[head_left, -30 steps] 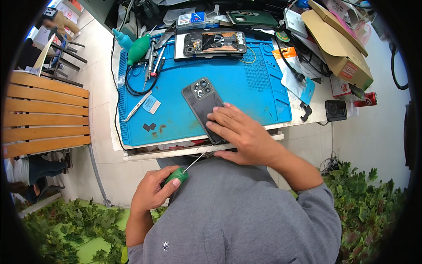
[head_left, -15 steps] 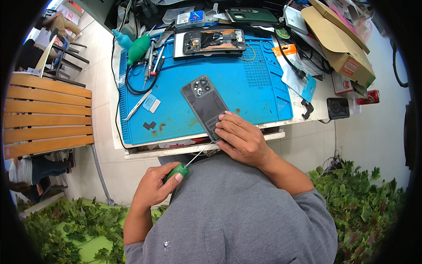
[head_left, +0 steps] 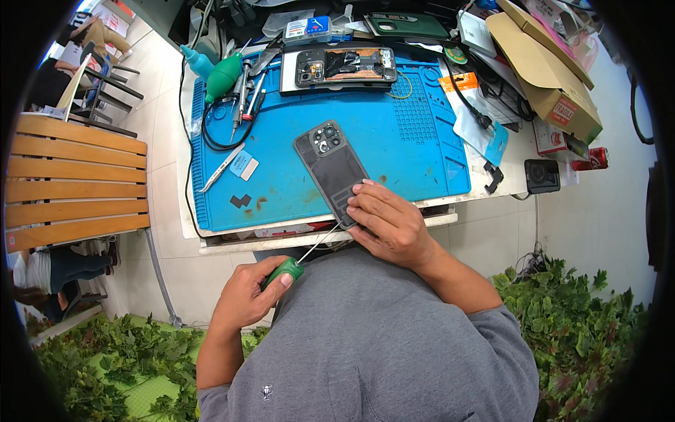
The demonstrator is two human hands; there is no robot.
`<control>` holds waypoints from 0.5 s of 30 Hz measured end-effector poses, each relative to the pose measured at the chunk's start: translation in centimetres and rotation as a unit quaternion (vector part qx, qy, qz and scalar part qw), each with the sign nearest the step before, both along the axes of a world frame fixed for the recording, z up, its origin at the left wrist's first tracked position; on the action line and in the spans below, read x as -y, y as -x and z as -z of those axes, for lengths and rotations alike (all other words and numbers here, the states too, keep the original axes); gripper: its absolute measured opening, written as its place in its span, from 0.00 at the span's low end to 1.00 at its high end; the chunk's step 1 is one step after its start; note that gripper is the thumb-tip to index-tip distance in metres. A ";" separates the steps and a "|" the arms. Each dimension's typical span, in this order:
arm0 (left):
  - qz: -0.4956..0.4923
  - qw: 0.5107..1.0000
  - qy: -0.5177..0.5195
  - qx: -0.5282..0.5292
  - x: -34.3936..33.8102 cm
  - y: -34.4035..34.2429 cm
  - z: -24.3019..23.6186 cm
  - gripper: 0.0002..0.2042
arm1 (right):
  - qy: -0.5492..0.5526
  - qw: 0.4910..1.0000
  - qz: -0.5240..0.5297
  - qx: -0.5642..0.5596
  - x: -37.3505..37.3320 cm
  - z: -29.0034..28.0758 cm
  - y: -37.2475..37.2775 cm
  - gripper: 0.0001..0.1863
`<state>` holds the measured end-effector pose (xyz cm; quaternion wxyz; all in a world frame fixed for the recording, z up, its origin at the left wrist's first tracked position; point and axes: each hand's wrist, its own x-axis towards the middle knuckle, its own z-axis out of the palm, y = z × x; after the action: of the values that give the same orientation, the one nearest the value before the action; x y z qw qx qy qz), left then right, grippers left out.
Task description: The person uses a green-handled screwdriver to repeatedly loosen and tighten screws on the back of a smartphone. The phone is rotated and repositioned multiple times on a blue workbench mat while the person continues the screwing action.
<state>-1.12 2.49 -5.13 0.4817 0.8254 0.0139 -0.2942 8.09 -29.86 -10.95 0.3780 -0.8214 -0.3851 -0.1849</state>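
With right fingers [head_left: 383,204] bent tight on the near end of one dark phone [head_left: 329,169] at the blue mat's [head_left: 281,158] near edge, presumably to brace it; with left fingers [head_left: 273,293] wrapped around one green-handled screwdriver [head_left: 289,268], aimed at that end, perhaps touching. Counted on the bench [head_left: 510,172]: one opened phone [head_left: 355,67], far; one pair of tweezers [head_left: 223,170], left.

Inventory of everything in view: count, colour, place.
Flat rectangular mat: 1, blue, centre
Slim rectangular phone: 1, dark grey, over mat's near edge
Plastic-handled screwdriver: 1, green, near phone's lower end
Opened phone: 1, black-orange, mat's far side
Bulb blower: 1, green, mat's far left
Pointed tweezers: 1, silver, mat's left
Open cardboard box: 1, brown, right
Slatted wooden bench: 1, brown, left
Leafy foliage: uncountable, green, lower corners
Small clutter: uncountable, mixed, top
People: several, mixed, far left
Left hand: 1, bare, on screwdriver
Right hand: 1, bare, on phone
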 end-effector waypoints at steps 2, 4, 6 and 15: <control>-0.011 1.000 0.003 0.002 -0.1 0.0 0.1 0.20 | -0.001 1.000 -0.002 0.000 0.0 -0.1 0.0 0.21; -0.026 1.000 0.004 0.004 -0.3 0.1 0.2 0.20 | -0.003 1.000 -0.002 0.000 0.0 -0.1 -0.1 0.20; -0.009 1.000 0.003 0.004 -0.4 -0.1 -0.3 0.20 | -0.005 1.000 -0.002 0.001 0.1 0.1 -0.1 0.20; 0.016 1.000 -0.022 0.002 -0.5 -0.4 -0.7 0.20 | -0.005 1.000 0.001 0.007 0.0 0.1 -0.1 0.21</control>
<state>-0.69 2.98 -4.48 0.4589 0.8364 0.0061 -0.2998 8.17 -29.84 -11.09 0.3790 -0.8184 -0.3864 -0.1928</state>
